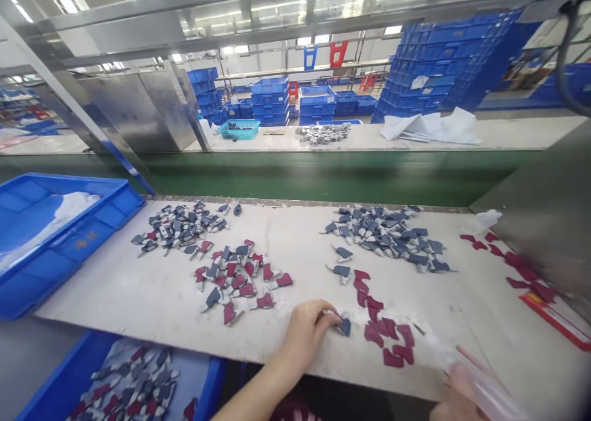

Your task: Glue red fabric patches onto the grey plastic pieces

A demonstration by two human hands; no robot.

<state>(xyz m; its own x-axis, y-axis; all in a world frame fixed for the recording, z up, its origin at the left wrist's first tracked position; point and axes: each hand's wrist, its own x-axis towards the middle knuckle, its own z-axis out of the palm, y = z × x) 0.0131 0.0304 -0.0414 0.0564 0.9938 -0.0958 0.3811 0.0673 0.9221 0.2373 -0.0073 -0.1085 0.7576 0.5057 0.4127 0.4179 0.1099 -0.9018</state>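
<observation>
My left hand [307, 332] is closed near the front edge of the table, its fingertips pinching a small dark grey-blue piece [344, 327]. Just right of it lies a loose group of flat maroon pieces [383, 328]. My right hand [457, 393], smeared by motion at the lower right, is wrapped round a translucent bottle [492, 387] whose narrow end points left. Behind the hands spreads a heap of grey-blue pieces with pale ends [383, 230]. To the left lie pieces with maroon and grey-blue patches [240, 276].
Another heap [180, 224] lies at the back left. A blue crate [96, 236] stands left, and a blue bin [215, 378] with mixed pieces sits below the table edge. At right are more maroon pieces [521, 267], a red-edged packet [554, 319] and a metal panel [540, 181].
</observation>
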